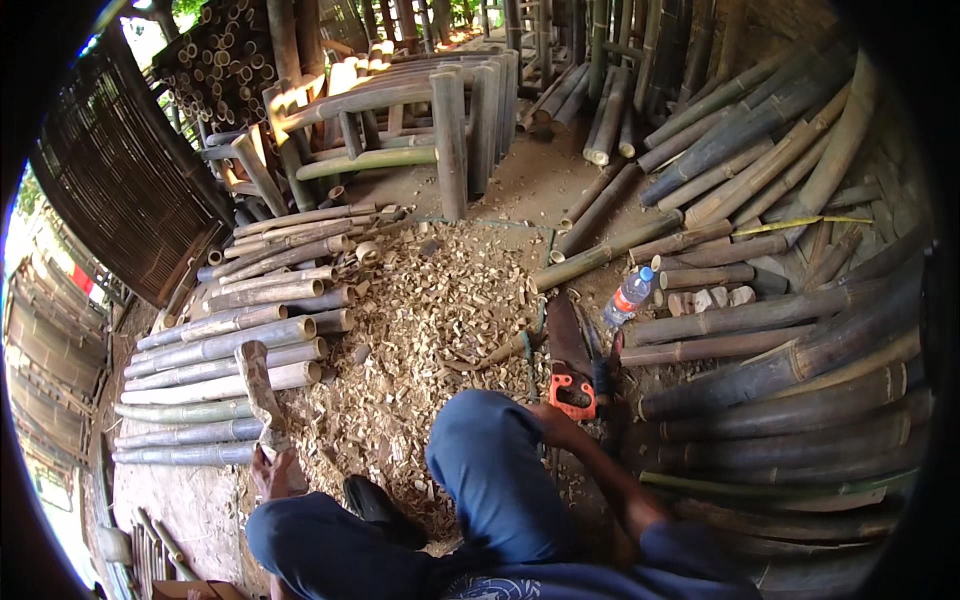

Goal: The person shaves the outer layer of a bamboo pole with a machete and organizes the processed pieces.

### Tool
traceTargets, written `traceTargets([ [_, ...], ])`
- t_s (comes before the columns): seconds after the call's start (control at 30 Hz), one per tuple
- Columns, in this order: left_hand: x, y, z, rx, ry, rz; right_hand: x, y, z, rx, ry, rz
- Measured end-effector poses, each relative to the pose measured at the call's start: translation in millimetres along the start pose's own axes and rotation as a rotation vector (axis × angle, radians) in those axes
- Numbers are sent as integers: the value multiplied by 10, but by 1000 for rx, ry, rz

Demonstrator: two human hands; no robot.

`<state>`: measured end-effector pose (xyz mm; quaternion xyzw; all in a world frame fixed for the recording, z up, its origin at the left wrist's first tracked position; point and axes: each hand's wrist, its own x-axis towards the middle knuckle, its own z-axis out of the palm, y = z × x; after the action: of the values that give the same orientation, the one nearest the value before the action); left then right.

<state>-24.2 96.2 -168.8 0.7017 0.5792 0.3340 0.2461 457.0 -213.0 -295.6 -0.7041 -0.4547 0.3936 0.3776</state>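
Wooden stick [262, 392]: juts ahead from left hand [279, 474]
Left hand: curled around its end
Right hand [550, 425]: near handsaw [568, 350], grip unclear

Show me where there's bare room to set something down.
Two mostly bare patches: brown floor between the bamboo frames and the poles on the right; pale ground below the left row of bamboo. Crowded: wood chips cover the middle; the saw and bottle sit beside those poles.

you've got a blue-capped plastic bottle [629, 292] right of center, a bunch of bamboo frames [449, 145] standing top center, your dark slatted panel [120, 170] upper left, stacked poles [225, 70] near the top left, loose bamboo [740, 315] all down the right side
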Motion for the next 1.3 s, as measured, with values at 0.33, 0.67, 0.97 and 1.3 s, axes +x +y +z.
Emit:
traceTargets([
  [0.33, 288, 817, 225, -248, -368, -23, -507, -720, 71, -352, -212, 172],
  [0.67, 167, -147, 1661, 329, -585, 91, -719, -872, 572, -302, -311, 401],
  [0.97, -865, -988, 686, 244, -272, -126, -424, -946, 729, -251, -225, 481],
  [1.3, -1231, -374, 840, 279, -383, -198, -271, -952, 775, -218, -139, 638],
])
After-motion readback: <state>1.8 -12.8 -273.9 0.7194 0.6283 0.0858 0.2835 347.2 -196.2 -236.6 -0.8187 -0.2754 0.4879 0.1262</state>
